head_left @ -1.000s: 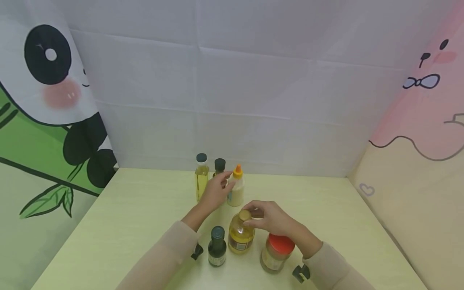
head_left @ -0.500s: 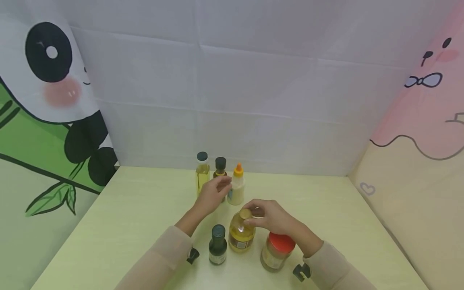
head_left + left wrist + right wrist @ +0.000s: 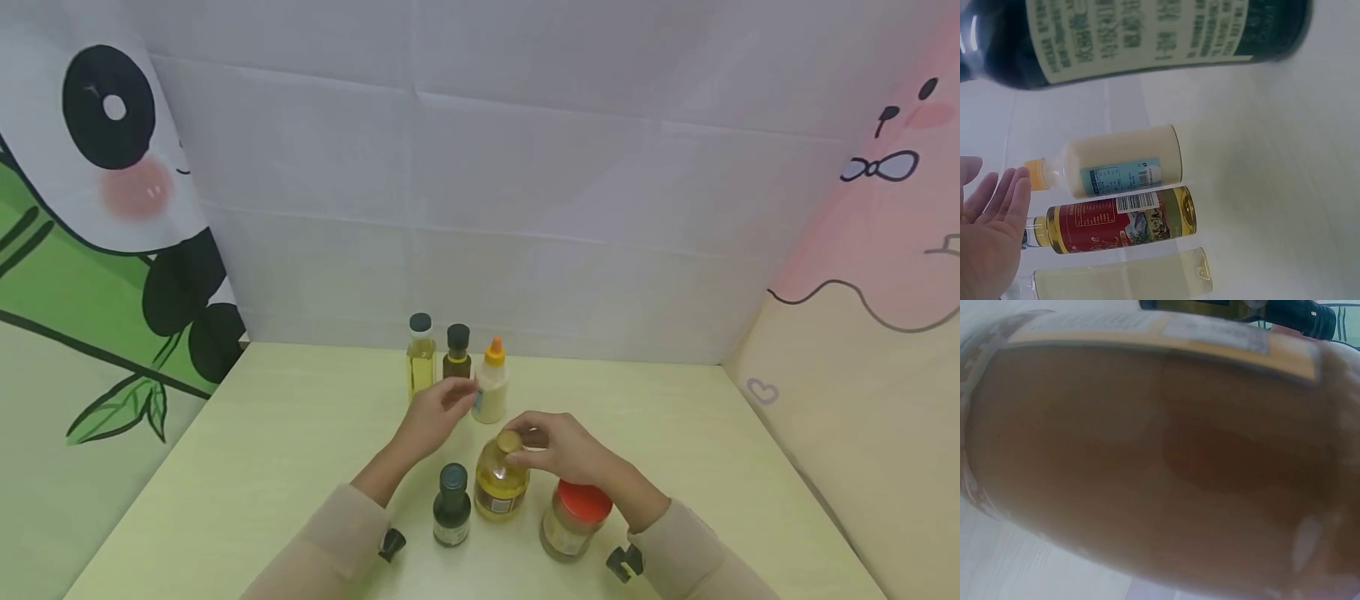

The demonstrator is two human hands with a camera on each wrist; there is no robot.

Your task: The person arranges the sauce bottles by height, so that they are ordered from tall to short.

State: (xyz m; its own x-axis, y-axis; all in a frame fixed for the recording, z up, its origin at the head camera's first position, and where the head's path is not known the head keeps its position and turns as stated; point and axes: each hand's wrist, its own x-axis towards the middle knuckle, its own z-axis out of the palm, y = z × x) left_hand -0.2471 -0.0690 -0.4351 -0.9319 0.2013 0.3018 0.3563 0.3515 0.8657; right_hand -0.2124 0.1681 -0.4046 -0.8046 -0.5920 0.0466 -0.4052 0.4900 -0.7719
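My right hand (image 3: 558, 446) pinches the yellowish cap of a rounded bottle of golden liquid (image 3: 501, 492), which stands upright on the table. My left hand (image 3: 435, 417) holds nothing, its fingers relaxed in front of the back row of bottles. That row has a tall clear bottle of pale yellow oil (image 3: 422, 362), a black-capped bottle with a red label (image 3: 1116, 222) and a cream-coloured squeeze bottle with an orange tip (image 3: 491, 398). In the head view the left hand partly covers the first two.
A small dark green bottle (image 3: 452, 518) stands in front of the left hand's wrist. Beneath the right forearm is a red-lidded jar (image 3: 585, 504), whose brown contents (image 3: 1116, 456) fill most of the right wrist view. A white cloth wall (image 3: 525, 292) borders the pale table behind.
My left hand has drawn back toward me and slightly left, away from the squeeze bottle, uncovering more of the black-capped bottle. My right hand keeps its grip on the rounded bottle's cap.
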